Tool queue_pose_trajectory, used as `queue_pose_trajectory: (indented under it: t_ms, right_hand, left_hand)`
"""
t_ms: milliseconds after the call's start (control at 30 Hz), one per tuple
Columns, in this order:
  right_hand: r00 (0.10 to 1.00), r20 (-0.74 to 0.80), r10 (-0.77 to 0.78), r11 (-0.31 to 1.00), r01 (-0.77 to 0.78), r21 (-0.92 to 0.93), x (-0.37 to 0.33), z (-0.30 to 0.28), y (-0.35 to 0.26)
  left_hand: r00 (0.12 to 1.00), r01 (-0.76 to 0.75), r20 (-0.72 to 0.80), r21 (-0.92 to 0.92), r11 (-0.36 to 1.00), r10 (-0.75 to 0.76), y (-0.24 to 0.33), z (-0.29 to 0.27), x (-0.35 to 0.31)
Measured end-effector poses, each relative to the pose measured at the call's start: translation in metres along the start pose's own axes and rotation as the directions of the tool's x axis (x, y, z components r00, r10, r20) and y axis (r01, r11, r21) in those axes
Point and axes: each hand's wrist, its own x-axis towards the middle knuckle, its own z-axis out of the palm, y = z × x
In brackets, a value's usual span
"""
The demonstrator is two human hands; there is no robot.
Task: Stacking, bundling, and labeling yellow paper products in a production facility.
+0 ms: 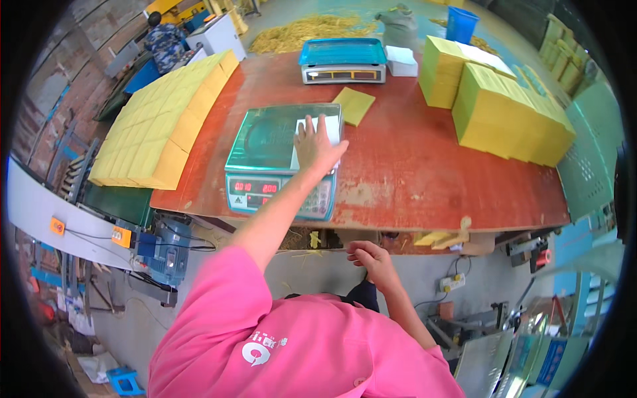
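From the head view, here's the left hand (317, 149) out over the near scale (262, 142), fingers spread wide, thumb jutting right, laid across white paper (333, 126) at the right edge of the pan; whether it grips or merely rests, I can't tell. That scale sits by the front edge of the red table (398, 176), left of middle, red digits glowing. And the right hand (375, 261)! Off the front edge, low by the body, fingers loosely curled, contents impossible to make out. Just behind the scale lies a yellow sheet (355, 106); at the far edge stands a second scale (342, 61). Yellow stacks (159, 123) line the left edge, more yellow bundles (511, 119) the right side.
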Motion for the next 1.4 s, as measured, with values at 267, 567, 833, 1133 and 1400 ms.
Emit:
queue_pose_trajectory:
  t_ms: [267, 567, 833, 1133, 1400]
  right_hand:
    - [0.939, 0.333, 0.090, 0.995, -0.070, -0.071, 0.076, -0.052, -0.089]
    - [0.973, 0.225, -0.057, 0.990, 0.085, -0.115, 0.161, -0.047, -0.138]
    - [0.947, 0.163, -0.278, 0.876, 0.319, -0.362, 0.180, 0.004, -0.139]
    - [0.805, 0.070, -0.589, 0.685, 0.544, -0.485, 0.187, 0.028, -0.142]
    - [0.805, 0.008, -0.593, 0.716, 0.532, -0.452, 0.191, 0.031, -0.137]
  left_hand:
    - [0.997, 0.076, -0.004, -0.214, 0.974, -0.078, -0.023, 0.007, 0.003]
    - [0.954, 0.242, 0.027, -0.654, 0.717, -0.297, -0.033, 0.004, -0.007]
    - [0.960, 0.184, -0.031, -0.685, 0.705, -0.280, -0.021, -0.007, -0.005]
    - [0.989, 0.104, -0.007, -0.662, 0.742, -0.145, -0.020, -0.021, -0.004]
    - [0.976, 0.215, 0.126, -0.717, 0.663, -0.179, -0.030, -0.019, -0.007]
